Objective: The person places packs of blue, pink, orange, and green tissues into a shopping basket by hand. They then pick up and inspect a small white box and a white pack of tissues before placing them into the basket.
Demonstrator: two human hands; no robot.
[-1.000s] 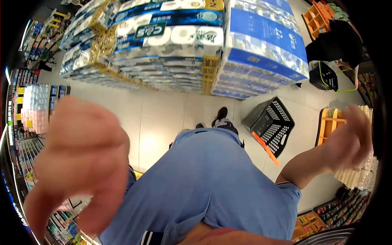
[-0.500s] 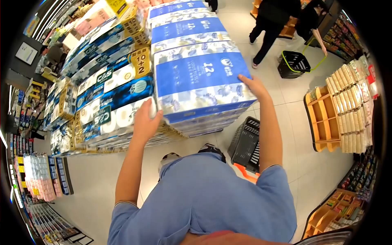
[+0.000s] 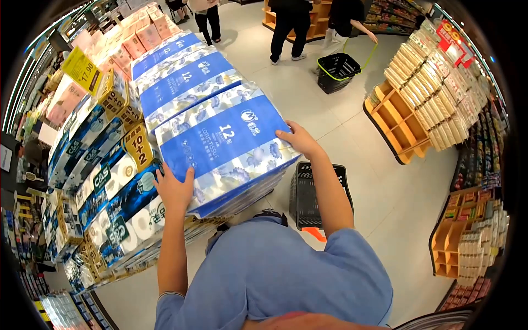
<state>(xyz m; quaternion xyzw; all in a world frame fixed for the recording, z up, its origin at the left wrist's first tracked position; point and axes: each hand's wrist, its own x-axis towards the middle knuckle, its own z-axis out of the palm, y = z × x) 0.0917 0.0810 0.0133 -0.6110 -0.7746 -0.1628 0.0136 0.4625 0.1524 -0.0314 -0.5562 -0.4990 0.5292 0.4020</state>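
Note:
A blue and white tissue pack point(image 3: 223, 143) marked 12 lies on top of a stack, in front of two similar packs point(image 3: 187, 82). My left hand point(image 3: 176, 190) rests at the pack's left front corner with its fingers spread. On the right edge of the same pack lies my right hand point(image 3: 298, 139), thumb on top and fingers apart, the lower fingers partly hidden. Left of the pack are blue and white toilet roll packs point(image 3: 118, 201) with gold 10+2 labels.
A black basket point(image 3: 309, 193) with an orange handle stands on the floor by my right forearm. People stand at the top, one holding a black and green basket point(image 3: 336, 69). Wooden shelves point(image 3: 397, 124) stand at the right, pink packs point(image 3: 144, 33) at the upper left.
The view has turned, so the stacks appear farther left and lower. My left hand has come onto the blue pack's left front corner; my right hand remains on its right edge.

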